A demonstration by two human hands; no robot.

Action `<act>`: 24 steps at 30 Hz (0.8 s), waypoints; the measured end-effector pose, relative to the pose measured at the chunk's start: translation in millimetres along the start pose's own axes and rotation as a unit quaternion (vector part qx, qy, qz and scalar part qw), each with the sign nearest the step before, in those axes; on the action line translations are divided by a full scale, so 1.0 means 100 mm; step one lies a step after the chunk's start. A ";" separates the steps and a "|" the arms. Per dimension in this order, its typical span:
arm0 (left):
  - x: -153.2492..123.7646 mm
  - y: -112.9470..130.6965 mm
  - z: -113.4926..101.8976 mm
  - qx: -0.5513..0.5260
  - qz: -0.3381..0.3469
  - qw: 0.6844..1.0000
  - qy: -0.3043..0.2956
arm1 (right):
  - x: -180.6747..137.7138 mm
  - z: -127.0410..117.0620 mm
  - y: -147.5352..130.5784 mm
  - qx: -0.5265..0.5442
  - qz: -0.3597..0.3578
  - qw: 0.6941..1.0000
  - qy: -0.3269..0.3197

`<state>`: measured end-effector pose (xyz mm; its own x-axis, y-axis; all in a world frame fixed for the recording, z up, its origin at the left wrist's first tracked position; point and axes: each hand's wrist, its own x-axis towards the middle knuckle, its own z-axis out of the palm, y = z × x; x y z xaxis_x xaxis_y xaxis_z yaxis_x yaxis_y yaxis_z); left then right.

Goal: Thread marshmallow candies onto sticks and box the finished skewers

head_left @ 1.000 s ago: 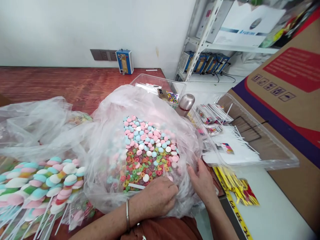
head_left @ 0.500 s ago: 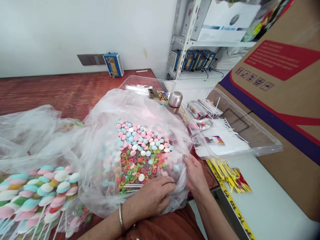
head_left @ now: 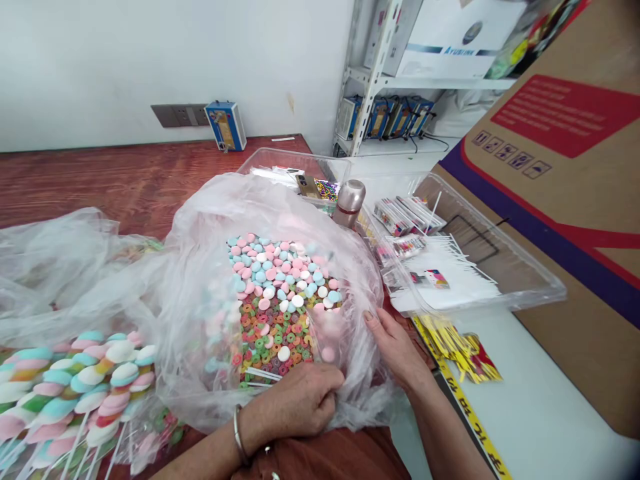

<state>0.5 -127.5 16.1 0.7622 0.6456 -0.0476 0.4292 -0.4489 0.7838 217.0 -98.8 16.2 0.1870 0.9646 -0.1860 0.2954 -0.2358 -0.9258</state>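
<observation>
Bag (head_left: pixel 193 267), one, translucent plastic: centre, on the red surface (head_left: pixel 95 177) close to the lap, mouth spread wide, apparently so its contents show and can be reached. Contents: soft discs (head_left: pixel 260 267) in pink, blue and white at the far side; fruit-coloured rings (head_left: pixel 293 327) at the near side; the two sorts overlap a little where they meet, probably since both lie loose. White rods (head_left: pixel 264 375), a few, laid across the near rings, perhaps to be handy to the fingers. Left hand (head_left: pixel 313 400), with bangle (head_left: pixel 239 433): curled and clamped on the bag's near rim, seemingly to keep it turned down. Right hand (head_left: pixel 397 350): apart from the left, thumb against the bag's right side, likely steadying the slack; whether it pinches the plastic, cannot tell. Skewers (head_left: pixel 93 373) of stacked sweets: heaped left of the bag, rods toward the person, presumably clear of the working spot. Tray (head_left: pixel 530 299), clear: right, holding a fan of white sticks (head_left: pixel 465 283), probably loose for easy picking. Flask (head_left: pixel 349 200): just beyond the bag, apparently out of the way.
</observation>
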 end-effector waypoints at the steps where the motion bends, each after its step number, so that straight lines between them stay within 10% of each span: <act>1: 0.00 -0.01 -0.01 -0.021 -0.013 1.000 0.009 | -0.04 -0.05 0.08 0.010 0.013 1.000 0.011; 9: -0.03 -0.20 -0.10 -0.259 -0.247 0.920 0.160 | -0.48 -0.25 0.15 -0.044 -0.027 0.995 0.080; 15: -0.01 -0.20 -0.09 -0.214 -0.251 0.931 0.154 | -0.57 -0.09 -0.03 -0.277 -0.282 0.898 0.194; 19: -0.01 -0.18 -0.08 -0.179 -0.241 0.941 0.156 | -0.43 0.05 0.07 -0.424 -0.188 0.884 0.053; 24: -0.02 -0.22 -0.06 -0.177 -0.232 0.945 0.145 | -0.26 0.06 0.28 -0.452 -0.131 0.881 0.057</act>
<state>-13.3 -115.2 3.0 0.3451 0.8873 -0.3059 0.4568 0.1259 0.8806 215.1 -130.1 -6.7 0.0783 0.9940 0.0769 0.9578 -0.0536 -0.2825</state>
